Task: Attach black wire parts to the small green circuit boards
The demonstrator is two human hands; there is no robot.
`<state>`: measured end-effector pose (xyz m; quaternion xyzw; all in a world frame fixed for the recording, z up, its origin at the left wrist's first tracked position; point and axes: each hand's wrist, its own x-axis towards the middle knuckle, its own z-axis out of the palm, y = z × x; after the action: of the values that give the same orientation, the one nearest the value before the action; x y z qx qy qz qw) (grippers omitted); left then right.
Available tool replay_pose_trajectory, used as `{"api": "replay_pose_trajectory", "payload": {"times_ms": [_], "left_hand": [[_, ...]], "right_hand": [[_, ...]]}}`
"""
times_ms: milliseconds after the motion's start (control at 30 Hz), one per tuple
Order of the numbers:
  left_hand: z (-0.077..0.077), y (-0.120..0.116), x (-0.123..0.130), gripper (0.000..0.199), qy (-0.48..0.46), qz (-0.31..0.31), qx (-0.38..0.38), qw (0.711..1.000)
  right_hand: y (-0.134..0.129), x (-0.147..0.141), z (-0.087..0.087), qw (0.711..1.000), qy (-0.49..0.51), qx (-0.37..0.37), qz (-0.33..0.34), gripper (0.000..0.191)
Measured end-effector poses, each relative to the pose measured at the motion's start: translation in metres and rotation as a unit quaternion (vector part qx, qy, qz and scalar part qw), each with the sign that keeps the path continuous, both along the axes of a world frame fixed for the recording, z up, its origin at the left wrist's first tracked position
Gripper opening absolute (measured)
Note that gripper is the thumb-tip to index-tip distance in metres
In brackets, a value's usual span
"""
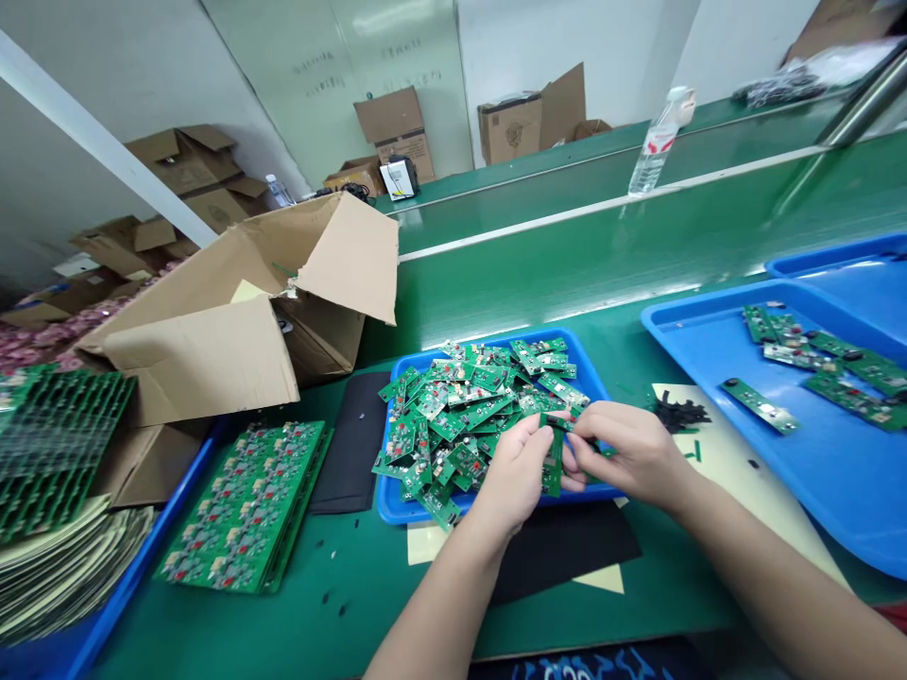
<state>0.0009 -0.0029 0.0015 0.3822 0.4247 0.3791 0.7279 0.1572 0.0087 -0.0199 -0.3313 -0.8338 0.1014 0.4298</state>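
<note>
My left hand [516,467] is closed on a small green circuit board [553,467], held upright over the front edge of a blue tray [386,510]. A narrow black strip [559,424] lies across the board's upper end. The fingers of my right hand [627,451] pinch at that strip's right end; their tips partly hide it. Beneath and behind my hands, the tray bears a heap of loose circuit boards [453,416] with red and black parts. Just right of my right hand sits a small pile of black strips [680,413] on yellowish paper [744,472].
At right, a larger blue tray [836,501] carries several boards. Stacked board panels [241,510] and a black sheet [347,453] lie at left, before an open cardboard box [198,359]. A water bottle [656,146] stands at the back. Small black bits dot the table.
</note>
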Motion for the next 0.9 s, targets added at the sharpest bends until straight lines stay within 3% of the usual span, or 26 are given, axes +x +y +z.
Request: {"api": "replay_pose_trajectory", "payload": {"times_ms": [733,900], "left_hand": [[0.0006,-0.0012,-0.0004,0.045,0.005,-0.003,0.013,1.000],[0.0013,-0.0015,-0.0011,0.039,0.013,-0.013,0.022,1.000]], "right_hand": [[0.0007,0.0004,0.0002,1.000,-0.011,0.017,-0.024,0.022],[0.0011,0.0008,-0.0009,0.999,-0.007,0.023,-0.031,0.020]]}}
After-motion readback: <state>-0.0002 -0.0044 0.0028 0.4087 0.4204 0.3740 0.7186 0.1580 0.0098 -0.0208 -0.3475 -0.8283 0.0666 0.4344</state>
